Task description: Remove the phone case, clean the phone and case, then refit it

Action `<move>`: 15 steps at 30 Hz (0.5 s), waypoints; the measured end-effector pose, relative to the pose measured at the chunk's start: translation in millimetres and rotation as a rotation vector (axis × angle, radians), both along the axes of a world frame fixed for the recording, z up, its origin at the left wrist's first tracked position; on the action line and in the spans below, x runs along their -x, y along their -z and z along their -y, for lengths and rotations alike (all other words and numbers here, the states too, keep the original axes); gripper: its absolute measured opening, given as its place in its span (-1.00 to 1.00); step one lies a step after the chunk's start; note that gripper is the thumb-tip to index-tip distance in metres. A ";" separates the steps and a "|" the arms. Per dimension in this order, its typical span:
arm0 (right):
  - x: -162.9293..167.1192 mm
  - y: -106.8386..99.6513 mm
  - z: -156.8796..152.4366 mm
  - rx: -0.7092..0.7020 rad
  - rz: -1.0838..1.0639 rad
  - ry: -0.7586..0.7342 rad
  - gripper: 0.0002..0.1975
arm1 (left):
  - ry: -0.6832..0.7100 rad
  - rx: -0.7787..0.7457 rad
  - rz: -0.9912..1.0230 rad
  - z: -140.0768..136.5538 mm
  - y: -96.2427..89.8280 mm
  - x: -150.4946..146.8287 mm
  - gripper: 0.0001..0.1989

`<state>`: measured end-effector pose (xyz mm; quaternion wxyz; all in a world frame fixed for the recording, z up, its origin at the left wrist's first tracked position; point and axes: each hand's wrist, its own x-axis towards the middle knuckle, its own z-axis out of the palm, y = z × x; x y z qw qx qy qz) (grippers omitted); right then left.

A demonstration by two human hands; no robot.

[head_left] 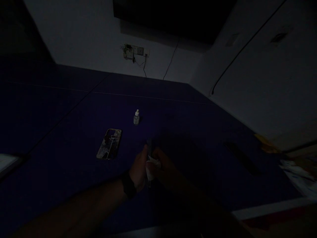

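Observation:
In dim light, my left hand [139, 170], with a dark band on its wrist, is closed around a slim flat phone-like object [149, 147]. That object stands nearly edge-on to me, so its faces are mostly hidden. My right hand [162, 165] pinches a crumpled white tissue [150, 171] against it. To the left lies a patterned phone case [109, 144] with a camera cut-out at its top; I cannot tell whether a phone is inside. Beyond my hands a small clear bottle [136, 119] with a white dropper cap stands upright.
The blue table [81, 115] reaches to the wall. A long dark object [241, 158] lies at the right, near papers [297, 170] and something yellow [266, 143]. A pale flat item [8, 163] sits at the left edge. Sockets with cables [140, 51] are on the wall under a dark screen [173, 16].

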<state>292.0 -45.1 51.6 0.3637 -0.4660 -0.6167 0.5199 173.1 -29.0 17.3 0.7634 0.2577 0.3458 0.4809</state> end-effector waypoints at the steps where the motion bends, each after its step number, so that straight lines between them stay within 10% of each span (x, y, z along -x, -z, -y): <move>1: -0.8 -0.2 1.3 -0.002 0.007 -0.004 -0.73 | -0.001 0.003 0.004 0.7 -0.2 -0.3 -0.45; 15: 0.1 -1.3 11.2 0.008 0.109 -0.032 -0.75 | 0.061 0.065 0.010 -0.1 -6.4 3.8 -0.44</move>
